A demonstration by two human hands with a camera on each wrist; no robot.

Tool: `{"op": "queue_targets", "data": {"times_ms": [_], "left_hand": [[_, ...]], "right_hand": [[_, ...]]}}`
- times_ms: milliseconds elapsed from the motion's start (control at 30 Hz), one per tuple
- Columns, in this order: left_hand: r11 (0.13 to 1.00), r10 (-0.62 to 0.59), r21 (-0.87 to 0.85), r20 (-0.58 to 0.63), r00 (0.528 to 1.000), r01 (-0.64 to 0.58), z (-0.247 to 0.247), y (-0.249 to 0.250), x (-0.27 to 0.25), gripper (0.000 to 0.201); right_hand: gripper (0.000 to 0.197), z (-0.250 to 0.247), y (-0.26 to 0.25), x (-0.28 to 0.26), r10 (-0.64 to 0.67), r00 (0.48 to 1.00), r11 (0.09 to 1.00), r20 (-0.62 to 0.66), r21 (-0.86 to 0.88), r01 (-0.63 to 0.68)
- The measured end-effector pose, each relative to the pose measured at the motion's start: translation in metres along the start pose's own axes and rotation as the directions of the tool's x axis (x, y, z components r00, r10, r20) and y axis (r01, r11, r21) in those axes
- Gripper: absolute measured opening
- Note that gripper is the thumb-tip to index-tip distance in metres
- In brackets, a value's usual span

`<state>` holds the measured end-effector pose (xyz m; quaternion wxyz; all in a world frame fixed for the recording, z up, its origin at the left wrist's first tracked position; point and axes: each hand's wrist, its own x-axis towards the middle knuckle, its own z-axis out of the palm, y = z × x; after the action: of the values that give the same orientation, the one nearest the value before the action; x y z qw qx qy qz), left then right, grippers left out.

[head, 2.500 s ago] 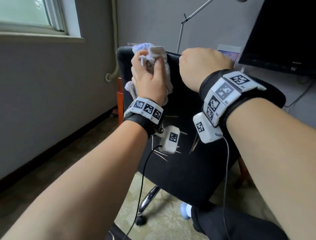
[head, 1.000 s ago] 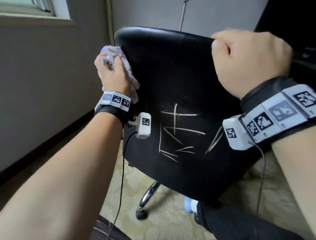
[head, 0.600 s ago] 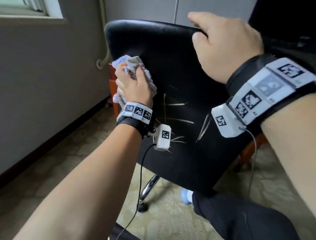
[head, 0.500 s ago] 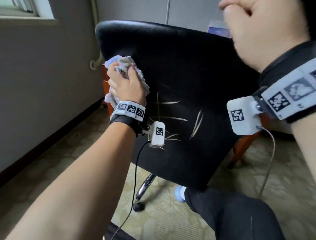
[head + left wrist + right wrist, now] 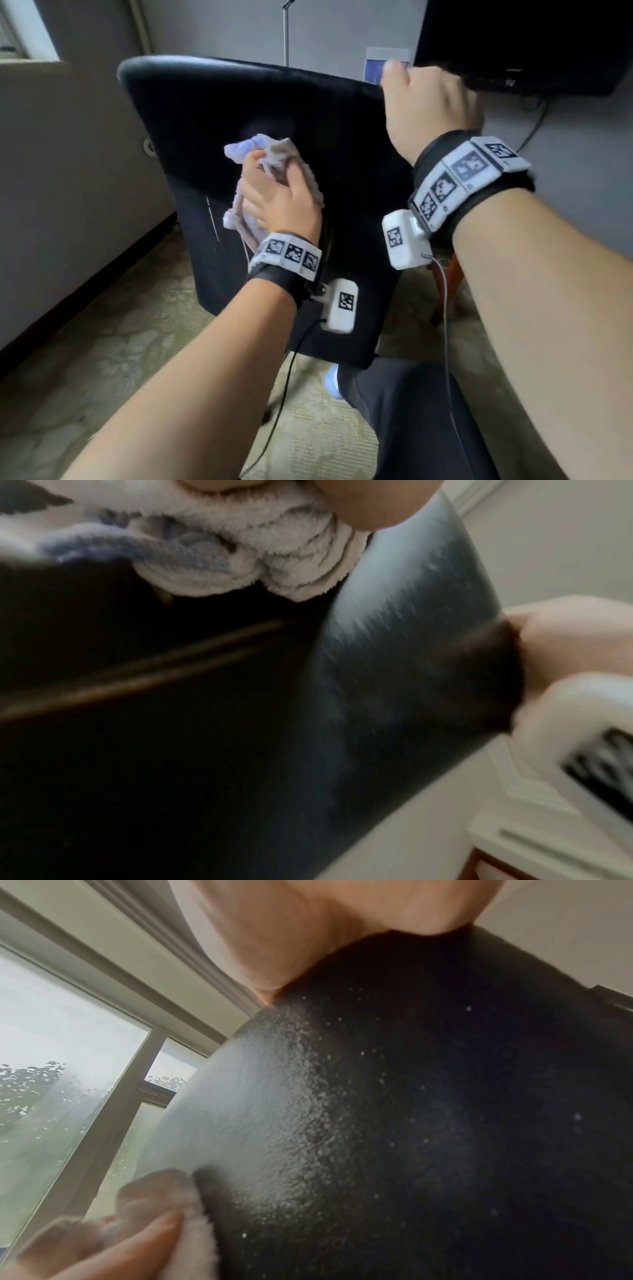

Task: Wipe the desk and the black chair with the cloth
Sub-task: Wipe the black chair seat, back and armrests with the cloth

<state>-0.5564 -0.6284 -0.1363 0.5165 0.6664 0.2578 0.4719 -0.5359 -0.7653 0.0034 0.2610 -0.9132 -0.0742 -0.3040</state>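
The left hand point(image 5: 274, 202) has its fingers curled tightly around a bunched white and pale-blue cloth point(image 5: 270, 161) and presses it against the back face of the backrest of the black chair point(image 5: 212, 113), about the middle of the panel, a little toward its left edge. The cloth is crumpled into a wad, probably so that the palm can push it firmly on the leather-like surface while rubbing. The right hand point(image 5: 424, 106) grips the top edge of the backrest near its right corner, fingers wrapped over the rim; in my judgement it holds the chair steady, since the swivel chair would turn or roll away under the wiping pressure. Small pale specks show on the surface in the right wrist view, so wiping seems not finished. The desk is not clearly visible.
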Motion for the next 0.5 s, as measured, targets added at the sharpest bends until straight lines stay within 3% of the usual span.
{"op": "queue_targets", "data": {"times_ms": [133, 233, 367, 400, 433, 500], "left_hand": [[0.972, 0.223, -0.084, 0.060, 0.973, -0.218, 0.011, 0.005, -0.038, 0.028], [0.884, 0.465, -0.020, 0.156, 0.872, -0.468, 0.021, 0.003, -0.063, 0.022], [0.824, 0.513, 0.020, 0.401, 0.759, -0.567, 0.039, -0.007, -0.093, 0.030], [0.785, 0.544, 0.034, 0.440, 0.714, -0.619, 0.044, -0.011, -0.098, 0.032], [0.711, 0.606, 0.034, 0.478, 0.636, -0.703, 0.049, -0.014, -0.104, 0.036], [0.525, 0.662, 0.043, 0.608, 0.439, -0.850, 0.061, -0.026, -0.111, 0.040]], "right_hand": [[0.051, -0.001, 0.009, -0.002, -0.089, 0.996, 0.996, -0.007, 0.016, 0.089], [0.055, -0.005, 0.021, 0.002, -0.124, 0.992, 0.991, 0.029, 0.047, 0.122], [0.055, -0.011, 0.043, 0.013, -0.130, 0.988, 0.988, 0.080, 0.091, 0.122], [0.056, -0.013, 0.048, 0.015, -0.135, 0.987, 0.987, 0.092, 0.102, 0.125], [0.056, -0.014, 0.053, 0.016, -0.145, 0.984, 0.985, 0.100, 0.114, 0.133], [0.056, -0.017, 0.058, 0.016, -0.165, 0.980, 0.980, 0.112, 0.130, 0.150]]}}
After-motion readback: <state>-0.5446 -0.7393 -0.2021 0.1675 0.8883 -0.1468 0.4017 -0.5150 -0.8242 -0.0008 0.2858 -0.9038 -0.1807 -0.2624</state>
